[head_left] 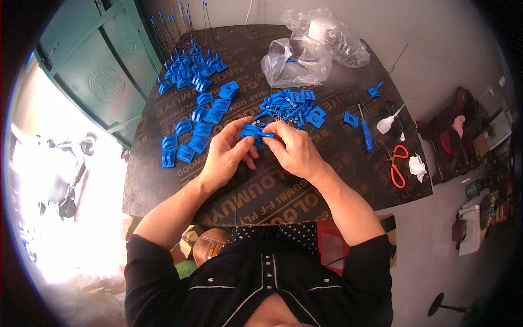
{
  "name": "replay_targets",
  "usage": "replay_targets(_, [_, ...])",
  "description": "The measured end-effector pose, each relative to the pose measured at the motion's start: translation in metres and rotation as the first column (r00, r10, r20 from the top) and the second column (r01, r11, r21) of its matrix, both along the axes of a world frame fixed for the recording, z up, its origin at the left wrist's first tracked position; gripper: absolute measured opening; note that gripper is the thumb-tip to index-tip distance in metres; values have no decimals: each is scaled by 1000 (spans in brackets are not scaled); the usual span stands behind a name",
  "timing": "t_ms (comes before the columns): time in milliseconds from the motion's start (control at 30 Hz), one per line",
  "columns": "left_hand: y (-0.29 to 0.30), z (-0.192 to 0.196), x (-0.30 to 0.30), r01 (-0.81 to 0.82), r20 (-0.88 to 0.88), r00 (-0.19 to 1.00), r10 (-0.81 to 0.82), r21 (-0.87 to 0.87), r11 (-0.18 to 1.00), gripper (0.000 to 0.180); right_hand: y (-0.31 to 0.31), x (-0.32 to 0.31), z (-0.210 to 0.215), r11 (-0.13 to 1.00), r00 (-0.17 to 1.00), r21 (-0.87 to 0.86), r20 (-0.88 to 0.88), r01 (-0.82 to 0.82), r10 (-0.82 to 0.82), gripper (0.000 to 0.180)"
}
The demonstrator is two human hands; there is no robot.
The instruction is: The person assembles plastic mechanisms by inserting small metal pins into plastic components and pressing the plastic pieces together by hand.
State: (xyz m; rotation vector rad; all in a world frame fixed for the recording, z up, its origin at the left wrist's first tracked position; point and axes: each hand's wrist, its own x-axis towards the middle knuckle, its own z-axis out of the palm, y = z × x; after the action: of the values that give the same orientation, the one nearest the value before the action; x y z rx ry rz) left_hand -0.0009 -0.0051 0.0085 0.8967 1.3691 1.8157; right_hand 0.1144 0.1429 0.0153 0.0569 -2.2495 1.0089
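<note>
"So, where's the blue piece (250, 131) you're handling?"

"Right in front of me, over the dark table (256, 203), between my two hands."

"And what are your fingers doing?"

"My left hand (222, 157) pinches its left side between thumb and fingers; my right hand (298, 151) grips a slim blue part (269, 135) against its right side. Whether the two are joined, I can't tell."

"What's around them?"

"Just beyond, a heap of blue parts (280, 106). Leftward, rows of curved blue clips (202, 129), then crowded blue stands with springs (188, 71). A clear plastic bag (313, 70) sits toward the far edge. On my right lie a blue-handled screwdriver (366, 136), a white bottle (385, 125), red-handled pliers (402, 152) and a crumpled white tissue (418, 168)."
</note>
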Motion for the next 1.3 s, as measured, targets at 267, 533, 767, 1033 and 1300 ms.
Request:
replay_targets(267, [-3, -1, -4, 54, -33, 998, -56, -57, 997, 53, 1, 0, 1, 1000, 1000, -2, 8, -18, 18, 13])
replay_targets(533, [-4, -3, 1, 108, -52, 992, -111, -51, 993, 52, 1, 2, 2, 1000, 999, 9, -42, 1, -1, 10])
replay_targets(767, [-4, -5, 3, 182, -38, 982, -185, -72, 981, 50, 1, 1, 1, 999, 999, -41, -47, -10, 8, 7])
replay_targets(1033, [-2, -5, 1, 230, 146, 963, -226, -6, 973, 48, 3, -2, 1, 999, 999, -51, -51, 9, -11, 10])
replay_targets(1300, [-2, -6, 1, 260, 148, 954, -260, 20, 965, 45, 2, 1, 1, 997, 1000, -74, -26, 6, -8, 8])
